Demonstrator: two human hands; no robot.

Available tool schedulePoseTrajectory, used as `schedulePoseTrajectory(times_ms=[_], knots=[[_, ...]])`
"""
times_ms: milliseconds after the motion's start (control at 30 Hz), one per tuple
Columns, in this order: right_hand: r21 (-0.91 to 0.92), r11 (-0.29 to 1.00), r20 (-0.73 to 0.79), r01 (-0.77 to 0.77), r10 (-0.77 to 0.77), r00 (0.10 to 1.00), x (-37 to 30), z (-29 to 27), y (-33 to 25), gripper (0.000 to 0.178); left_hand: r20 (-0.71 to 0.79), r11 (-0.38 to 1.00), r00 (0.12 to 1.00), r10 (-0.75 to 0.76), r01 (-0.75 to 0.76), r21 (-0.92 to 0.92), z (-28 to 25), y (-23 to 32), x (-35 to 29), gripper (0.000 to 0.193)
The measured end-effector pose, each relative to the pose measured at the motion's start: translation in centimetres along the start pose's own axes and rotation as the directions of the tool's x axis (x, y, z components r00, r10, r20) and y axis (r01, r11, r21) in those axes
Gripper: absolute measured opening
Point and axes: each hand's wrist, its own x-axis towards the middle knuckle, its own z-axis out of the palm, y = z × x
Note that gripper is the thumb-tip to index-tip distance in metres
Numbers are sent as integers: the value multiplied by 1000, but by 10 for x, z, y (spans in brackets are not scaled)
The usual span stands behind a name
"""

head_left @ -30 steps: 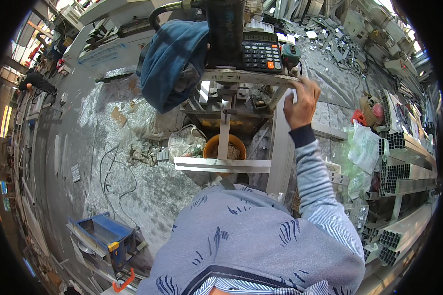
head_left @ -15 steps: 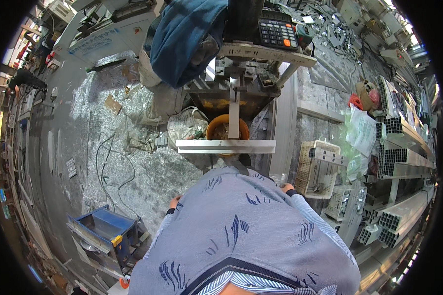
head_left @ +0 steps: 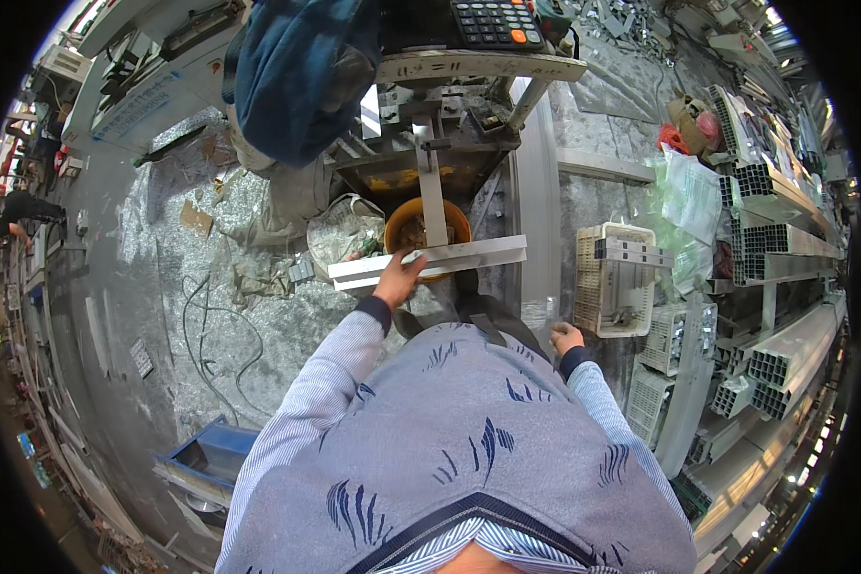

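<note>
A short white metal profile (head_left: 483, 253) lies crosswise at the end of a narrow flat metal arm (head_left: 431, 187). My left hand (head_left: 399, 279) reaches forward and grips this profile left of its middle, with fingers and thumb closed over it. Below and behind it stands an orange bucket (head_left: 401, 217) with scraps inside. Low at my right side, near a pale plastic crate (head_left: 588, 297), is my right hand (head_left: 566, 337). Its fingers are curled, and whatever they may hold is hidden.
A dark blue cloth (head_left: 301, 77) hangs at a bench ledge (head_left: 545, 65), where a calculator (head_left: 497, 24) sits. Stacked square metal tubes (head_left: 780, 368) fill the right. Cable loops (head_left: 201, 335) lie on the littered floor, near a blue metal box (head_left: 210, 450).
My left hand has come forward from my side and taken hold of the white profile, which now sits at a slant. My right hand has shifted slightly. The view has moved a little.
</note>
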Motion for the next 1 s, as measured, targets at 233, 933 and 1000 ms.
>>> schedulePoseTrajectory(times_ms=[233,933,1000], knots=[[-38,991,62,-126,128,990,39,-7,32,38,-70,986,988,137,-142,-82,47,53,41,52],[-6,999,295,-36,36,955,196,-12,-62,36,-155,957,968,-196,154,-247,50,78,30,23],[-107,977,259,183,-150,954,206,-10,-63,33,-152,971,977,-148,115,-208,48,78,29,24]])
